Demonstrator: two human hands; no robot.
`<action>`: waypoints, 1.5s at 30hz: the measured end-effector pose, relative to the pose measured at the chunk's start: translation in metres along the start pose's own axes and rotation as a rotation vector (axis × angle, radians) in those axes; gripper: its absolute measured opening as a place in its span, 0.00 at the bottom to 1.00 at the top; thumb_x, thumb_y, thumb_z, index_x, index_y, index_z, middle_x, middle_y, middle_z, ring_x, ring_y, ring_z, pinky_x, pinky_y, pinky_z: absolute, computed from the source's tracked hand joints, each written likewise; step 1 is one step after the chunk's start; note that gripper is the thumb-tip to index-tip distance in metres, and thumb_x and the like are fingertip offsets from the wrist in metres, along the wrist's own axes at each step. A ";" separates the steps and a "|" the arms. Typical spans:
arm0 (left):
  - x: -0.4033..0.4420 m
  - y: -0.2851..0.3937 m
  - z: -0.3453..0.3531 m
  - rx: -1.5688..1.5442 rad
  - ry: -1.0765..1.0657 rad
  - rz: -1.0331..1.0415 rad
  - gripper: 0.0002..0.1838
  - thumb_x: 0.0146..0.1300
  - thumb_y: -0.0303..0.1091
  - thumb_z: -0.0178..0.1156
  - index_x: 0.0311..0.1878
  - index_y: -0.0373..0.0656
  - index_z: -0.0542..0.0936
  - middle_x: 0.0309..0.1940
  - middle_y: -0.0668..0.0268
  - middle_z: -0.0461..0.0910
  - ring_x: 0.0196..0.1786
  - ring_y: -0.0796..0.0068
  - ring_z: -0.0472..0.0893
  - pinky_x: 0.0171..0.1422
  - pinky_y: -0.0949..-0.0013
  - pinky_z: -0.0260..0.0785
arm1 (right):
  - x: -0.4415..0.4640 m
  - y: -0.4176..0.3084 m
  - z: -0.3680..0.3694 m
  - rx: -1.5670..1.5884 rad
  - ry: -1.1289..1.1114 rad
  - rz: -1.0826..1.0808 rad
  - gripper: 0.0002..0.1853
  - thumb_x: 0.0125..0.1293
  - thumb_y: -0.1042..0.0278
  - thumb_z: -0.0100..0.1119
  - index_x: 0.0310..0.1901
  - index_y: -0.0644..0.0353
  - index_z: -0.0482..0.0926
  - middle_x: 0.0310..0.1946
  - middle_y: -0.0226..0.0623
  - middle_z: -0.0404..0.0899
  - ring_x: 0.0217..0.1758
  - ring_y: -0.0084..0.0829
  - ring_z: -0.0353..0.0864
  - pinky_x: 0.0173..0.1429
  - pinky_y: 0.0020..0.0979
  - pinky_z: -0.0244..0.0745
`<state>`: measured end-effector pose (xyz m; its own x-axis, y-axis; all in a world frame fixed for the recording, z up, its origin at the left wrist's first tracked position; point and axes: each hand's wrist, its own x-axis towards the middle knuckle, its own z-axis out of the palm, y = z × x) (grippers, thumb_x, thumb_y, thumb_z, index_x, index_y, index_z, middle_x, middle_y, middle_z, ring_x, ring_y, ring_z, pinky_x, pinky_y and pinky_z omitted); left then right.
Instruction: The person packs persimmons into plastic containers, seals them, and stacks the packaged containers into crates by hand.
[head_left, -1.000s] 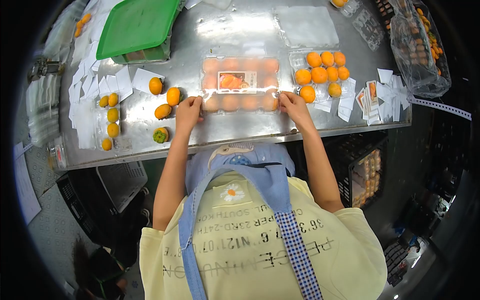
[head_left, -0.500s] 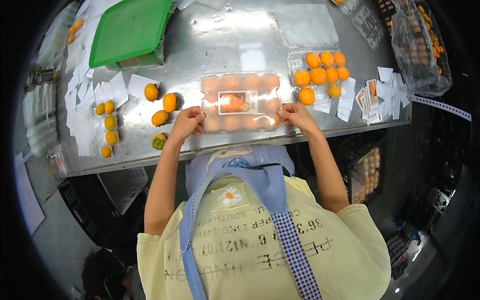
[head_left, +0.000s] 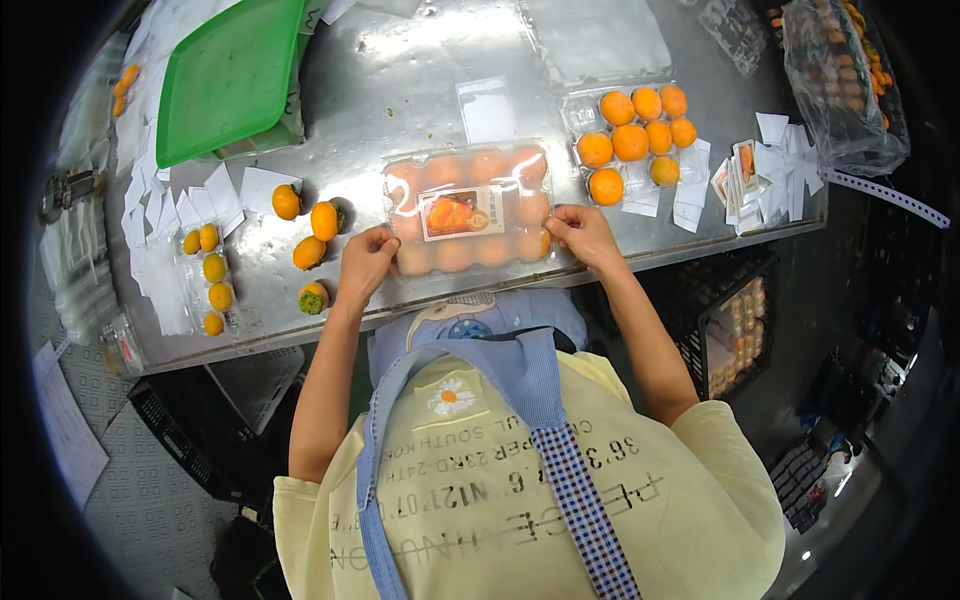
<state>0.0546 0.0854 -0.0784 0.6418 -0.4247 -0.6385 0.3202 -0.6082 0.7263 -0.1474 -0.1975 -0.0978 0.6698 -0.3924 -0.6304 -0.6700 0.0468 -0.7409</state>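
A closed clear plastic fruit box lies on the metal table near its front edge, filled with orange persimmons and bearing a printed picture label on its lid. My left hand pinches the box's left edge near the front corner. At the opposite side, the fingers of my right hand are closed on its right edge. Left of the box sit several loose persimmons, one with its green calyx facing up. An open plastic tray with several persimmons stands to the right.
A green lidded bin stands at the back left. Paper slips are spread at left, with more cards at right. A small fruit tray lies far left. Crates with fruit are below the table's right side.
The view has turned slightly, so the table's contents appear shifted left. Both hands keep hold of the box's edges, and glare on the label has lessened.
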 end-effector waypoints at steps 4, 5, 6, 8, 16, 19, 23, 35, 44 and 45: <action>-0.008 0.003 0.002 -0.078 0.053 -0.017 0.05 0.58 0.28 0.57 0.36 0.37 0.78 0.29 0.67 0.78 0.32 0.80 0.77 0.37 0.75 0.68 | -0.004 0.007 0.007 0.100 0.053 -0.093 0.16 0.61 0.61 0.62 0.42 0.66 0.81 0.31 0.36 0.82 0.33 0.23 0.78 0.41 0.26 0.73; -0.008 0.003 0.005 -0.215 0.071 0.005 0.07 0.58 0.28 0.58 0.39 0.38 0.77 0.32 0.67 0.78 0.36 0.81 0.76 0.40 0.75 0.68 | -0.004 0.013 0.008 0.126 0.060 -0.135 0.17 0.62 0.60 0.62 0.45 0.66 0.80 0.34 0.37 0.82 0.35 0.24 0.78 0.43 0.26 0.74; -0.008 0.002 0.008 -0.356 0.088 0.029 0.09 0.58 0.27 0.58 0.42 0.39 0.77 0.36 0.67 0.78 0.39 0.81 0.76 0.42 0.76 0.68 | -0.008 0.009 0.010 0.177 0.061 -0.110 0.19 0.62 0.59 0.62 0.47 0.66 0.79 0.35 0.37 0.82 0.37 0.24 0.78 0.44 0.26 0.73; -0.002 -0.008 0.010 -0.541 0.029 -0.013 0.16 0.58 0.28 0.59 0.50 0.41 0.73 0.41 0.66 0.77 0.42 0.81 0.75 0.46 0.75 0.68 | -0.019 -0.007 0.012 0.257 0.053 -0.074 0.22 0.62 0.57 0.63 0.51 0.66 0.77 0.39 0.37 0.81 0.41 0.24 0.77 0.46 0.26 0.73; -0.027 0.009 0.029 -0.390 0.085 0.165 0.57 0.47 0.44 0.74 0.71 0.30 0.49 0.68 0.47 0.59 0.72 0.58 0.59 0.74 0.64 0.52 | -0.007 0.022 0.008 0.201 0.063 -0.347 0.31 0.57 0.68 0.68 0.61 0.69 0.68 0.56 0.40 0.73 0.59 0.33 0.71 0.61 0.34 0.68; -0.038 0.011 0.025 -0.628 0.102 0.237 0.50 0.43 0.37 0.76 0.67 0.32 0.59 0.62 0.53 0.67 0.64 0.66 0.68 0.67 0.67 0.63 | -0.022 -0.018 0.012 0.192 0.074 -0.491 0.32 0.57 0.67 0.68 0.61 0.69 0.68 0.56 0.40 0.72 0.59 0.32 0.71 0.62 0.33 0.66; -0.079 0.001 -0.013 -0.862 -0.129 0.294 0.35 0.48 0.33 0.74 0.59 0.35 0.72 0.50 0.62 0.79 0.53 0.74 0.77 0.59 0.71 0.70 | -0.041 -0.069 0.035 0.138 -0.070 -0.605 0.30 0.57 0.67 0.68 0.59 0.69 0.69 0.55 0.39 0.72 0.58 0.31 0.70 0.62 0.31 0.65; -0.263 -0.185 -0.148 -1.677 0.409 0.412 0.24 0.55 0.33 0.69 0.54 0.38 0.77 0.49 0.62 0.80 0.47 0.72 0.81 0.51 0.65 0.76 | -0.119 -0.122 0.363 0.574 -1.060 -0.326 0.44 0.55 0.32 0.60 0.68 0.48 0.62 0.69 0.32 0.61 0.72 0.38 0.57 0.74 0.48 0.51; -0.357 -0.297 -0.211 -1.659 1.036 0.533 0.26 0.55 0.39 0.72 0.55 0.41 0.76 0.49 0.65 0.79 0.52 0.75 0.78 0.58 0.70 0.71 | -0.195 -0.131 0.601 0.218 -1.035 -0.098 0.29 0.62 0.54 0.62 0.61 0.60 0.68 0.54 0.38 0.75 0.55 0.36 0.76 0.60 0.40 0.73; -0.369 -0.305 -0.219 -1.667 1.030 0.539 0.26 0.55 0.40 0.71 0.56 0.41 0.76 0.49 0.66 0.80 0.51 0.76 0.78 0.56 0.71 0.71 | -0.203 -0.134 0.622 0.221 -1.079 -0.172 0.30 0.61 0.55 0.62 0.61 0.61 0.67 0.54 0.40 0.75 0.55 0.36 0.77 0.59 0.39 0.74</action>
<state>-0.1269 0.5739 -0.0086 0.7572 0.5124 -0.4050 -0.1851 0.7630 0.6193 0.0054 0.4476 -0.0143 0.7470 0.5898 -0.3067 -0.5419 0.2730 -0.7949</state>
